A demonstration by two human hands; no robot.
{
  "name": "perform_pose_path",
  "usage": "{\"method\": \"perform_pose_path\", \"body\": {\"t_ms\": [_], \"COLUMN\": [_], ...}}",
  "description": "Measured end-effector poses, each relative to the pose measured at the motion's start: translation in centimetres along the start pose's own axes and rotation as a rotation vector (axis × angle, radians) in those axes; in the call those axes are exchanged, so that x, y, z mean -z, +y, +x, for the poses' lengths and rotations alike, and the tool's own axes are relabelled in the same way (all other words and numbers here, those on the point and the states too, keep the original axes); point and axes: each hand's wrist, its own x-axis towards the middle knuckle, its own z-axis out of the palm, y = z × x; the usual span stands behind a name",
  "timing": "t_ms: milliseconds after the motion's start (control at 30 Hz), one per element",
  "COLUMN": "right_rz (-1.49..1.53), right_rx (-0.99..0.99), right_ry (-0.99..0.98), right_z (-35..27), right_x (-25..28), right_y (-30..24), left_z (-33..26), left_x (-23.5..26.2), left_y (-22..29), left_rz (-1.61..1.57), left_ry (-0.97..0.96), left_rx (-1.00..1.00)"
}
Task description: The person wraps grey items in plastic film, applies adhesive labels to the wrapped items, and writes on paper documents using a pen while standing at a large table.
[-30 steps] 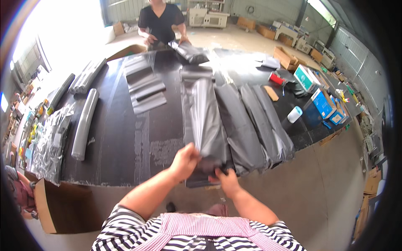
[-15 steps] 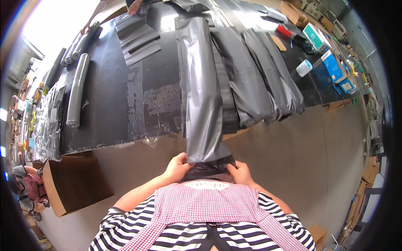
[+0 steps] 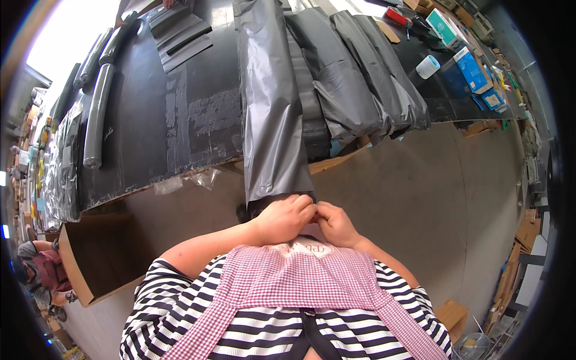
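Grey plastic bag [image 3: 271, 102], long and smooth with a dull sheen, runs from the far side of the black table [image 3: 144, 138] down over its near edge, and we hold its lower end against our chest. At the far left, grey rolls [image 3: 96, 114] lie lengthwise on the table, with flat grey sheets [image 3: 180, 33] further back. Our left hand [image 3: 287, 219] is clenched on the bag's bottom edge, fingers curled over the dark bunched plastic. Our right hand [image 3: 336, 225] touches the left one, its fingertips pinching the same edge. Just right of the bag, three more grey bags [image 3: 360, 78] overlap one another and hang slightly past the table's edge. Further right sit a white tape roll [image 3: 428, 66] and blue boxes [image 3: 471, 66].
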Motion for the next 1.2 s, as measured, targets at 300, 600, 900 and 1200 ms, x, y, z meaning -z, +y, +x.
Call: {"method": "perform_pose_path", "body": {"t_ms": [300, 600, 900, 1200], "right_rz": [0.562, -0.582, -0.761, -0.763], "right_rx": [-0.417, 0.473, 0.828, 0.795], "right_ry": [-0.002, 0.526, 0.388, 0.356], "right_z": [-0.9, 6.7, 13.0, 12.8], "right_x": [-0.8, 4.0, 2.7, 2.5], "right_y": [10.3, 6.7, 7.2, 6.3], "left_z": [-9.2, -16.6, 1.6, 2.0], "left_x": [3.5, 9.8, 10.9, 11.1], "left_y": [-3.1, -7.9, -17.9, -19.6], "left_rz": [-1.09, 0.549, 0.702, 0.696], "left_ry": [-0.046, 0.102, 0.187, 0.115], "left_rx": [0.626, 0.66, -0.101, -0.134]}}
